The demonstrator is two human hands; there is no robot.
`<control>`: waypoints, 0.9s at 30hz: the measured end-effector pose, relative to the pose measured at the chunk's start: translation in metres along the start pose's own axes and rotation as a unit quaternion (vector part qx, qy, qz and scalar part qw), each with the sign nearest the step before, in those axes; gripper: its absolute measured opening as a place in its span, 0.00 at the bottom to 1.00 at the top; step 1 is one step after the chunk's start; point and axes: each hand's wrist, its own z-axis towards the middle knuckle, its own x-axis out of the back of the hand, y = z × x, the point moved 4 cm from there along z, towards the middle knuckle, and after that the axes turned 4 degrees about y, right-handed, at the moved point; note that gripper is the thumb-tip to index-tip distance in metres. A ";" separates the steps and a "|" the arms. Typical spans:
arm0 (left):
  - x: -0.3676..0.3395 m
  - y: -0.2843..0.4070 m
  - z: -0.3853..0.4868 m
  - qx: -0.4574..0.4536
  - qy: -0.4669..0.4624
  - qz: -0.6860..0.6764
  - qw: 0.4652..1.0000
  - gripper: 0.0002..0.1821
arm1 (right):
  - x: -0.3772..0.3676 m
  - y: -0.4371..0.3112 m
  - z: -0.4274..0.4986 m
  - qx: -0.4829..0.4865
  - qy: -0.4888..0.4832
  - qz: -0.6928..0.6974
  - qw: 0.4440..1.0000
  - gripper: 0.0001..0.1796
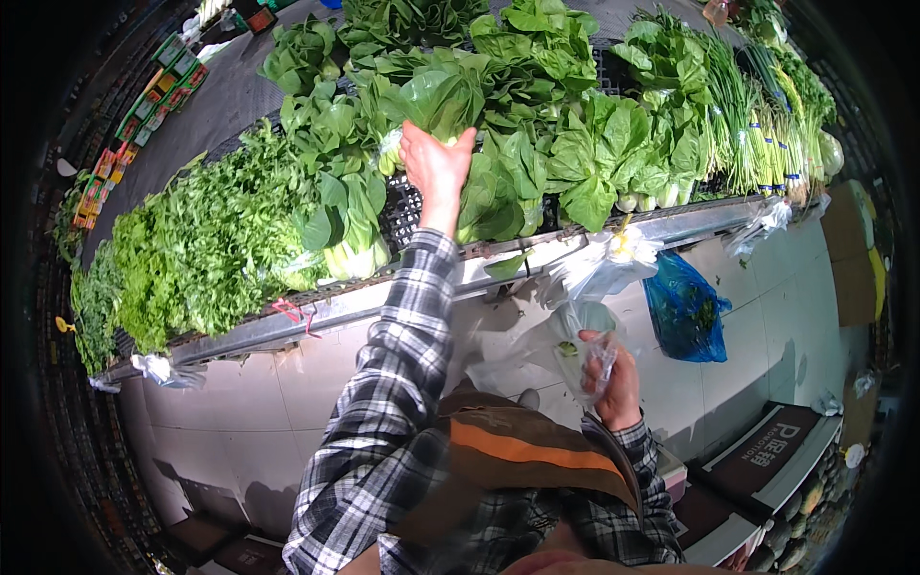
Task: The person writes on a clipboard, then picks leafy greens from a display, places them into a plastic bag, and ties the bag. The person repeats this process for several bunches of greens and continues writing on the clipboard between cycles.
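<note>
My left hand (437, 164) reaches up to the vegetable stand and has hold of the pale stem end of a leafy bok choy head (438, 97). Its fingertips are hidden beneath the stems. Right below that wrist, the black plastic mesh (404, 212) of the stand shows between the greens. Lower and to the right, my right hand (614, 381) pinches the gathered mouth of a clear plastic bag (575, 341) in front of my body. Something green shows inside this bag. Another bok choy (356, 230) lies left of my left forearm, with its white base towards me.
Curly lettuce (140, 266) and leafy greens (215, 223) fill the stand's left; bundled chives (737, 122) lie right. Plastic bags (611, 255) hang from the metal front rail (690, 219). A blue bag (686, 309) hangs below. Low display boxes (769, 445) stand behind right.
</note>
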 end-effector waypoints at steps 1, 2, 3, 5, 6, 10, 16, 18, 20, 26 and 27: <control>-0.006 0.006 0.000 0.009 -0.006 -0.002 1.000 0.53 | 0.003 -0.002 -0.001 0.015 0.007 0.012 1.000 0.22; -0.008 0.011 0.002 0.003 0.009 0.007 1.000 0.53 | 0.006 -0.003 -0.001 0.029 0.019 0.024 0.999 0.23; -0.011 0.012 0.003 0.011 -0.003 0.022 1.000 0.53 | 0.010 -0.004 -0.003 0.041 0.033 0.037 0.998 0.23; -0.009 0.002 0.010 0.111 -0.029 -0.071 0.991 0.50 | 0.014 -0.006 -0.004 0.048 0.033 0.069 0.996 0.24; -0.003 -0.003 0.013 0.128 0.002 -0.062 0.990 0.48 | 0.017 -0.007 -0.003 0.052 0.039 0.085 0.994 0.24; 0.046 -0.036 0.019 0.045 -0.033 -0.541 0.839 0.26 | 0.028 -0.009 0.003 0.060 0.049 0.109 0.991 0.24; 0.115 -0.073 -0.013 0.144 -0.220 -0.843 0.470 0.39 | 0.031 0.006 0.034 -0.048 -0.047 0.282 0.957 0.22; 0.126 -0.078 -0.032 0.151 -0.234 -0.829 0.485 0.46 | 0.029 0.012 0.040 -0.073 -0.072 0.271 0.957 0.22; 0.132 -0.079 -0.052 0.145 -0.245 -0.823 0.492 0.49 | 0.028 0.016 0.045 -0.095 -0.052 0.267 0.958 0.20; 0.153 -0.077 -0.117 0.167 -0.276 -0.801 0.504 0.50 | 0.021 0.023 0.050 -0.122 -0.017 0.320 0.939 0.19; 0.158 -0.072 -0.132 0.158 -0.306 -0.811 0.473 0.50 | 0.021 0.023 0.047 -0.115 -0.027 0.289 0.950 0.20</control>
